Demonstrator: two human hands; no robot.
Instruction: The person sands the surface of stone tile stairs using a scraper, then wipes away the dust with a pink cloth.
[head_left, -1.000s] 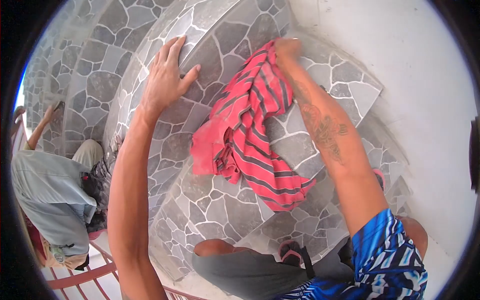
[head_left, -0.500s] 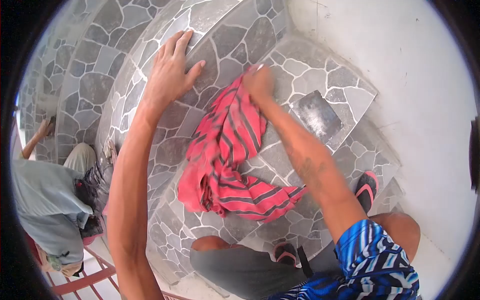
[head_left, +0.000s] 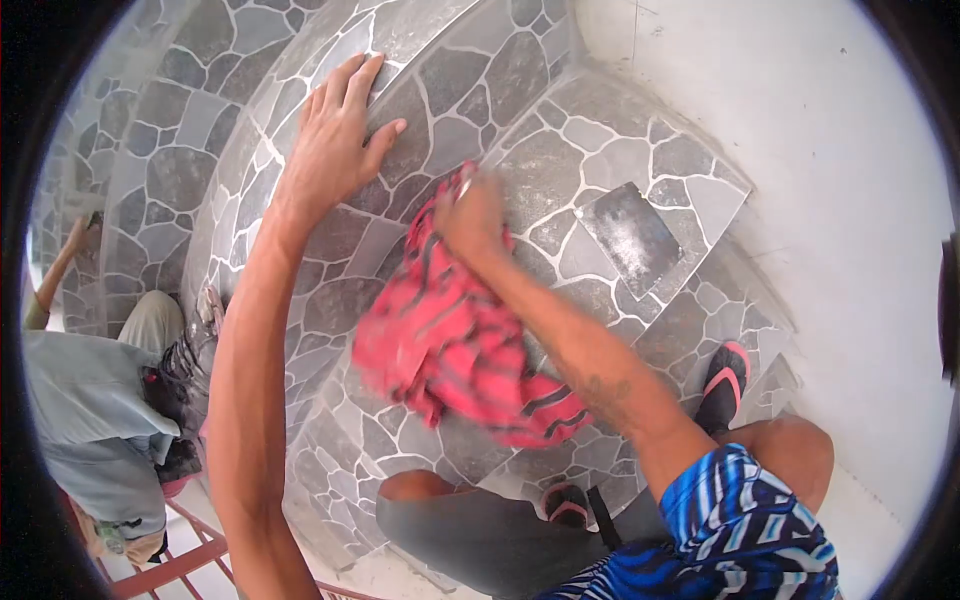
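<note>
Flat on the edge of the upper stone-patterned step point(head_left: 420, 30) lies my left hand point(head_left: 335, 135), fingers stretched and thumb apart, holding nothing. A red cloth with black stripes point(head_left: 440, 350) is bunched over the step below, partly blurred by motion. My right hand point(head_left: 472, 215) is closed on the upper end of this cloth, its fingers blurred. To the right of the cloth, a dark square plate or tile point(head_left: 632, 240) with a white powdery patch rests on the stone surface.
A co-worker point(head_left: 100, 400) in grey-green clothes is at the far left, one hand on the steps. A white wall point(head_left: 780, 110) borders the right side. A red metal railing point(head_left: 170, 568) stands at lower left. My feet in black and pink sandals point(head_left: 727, 375) are below.
My right hand has moved left and down, pulling the cloth's upper end with it, and the cloth is more bunched. My left hand stays nearly in place.
</note>
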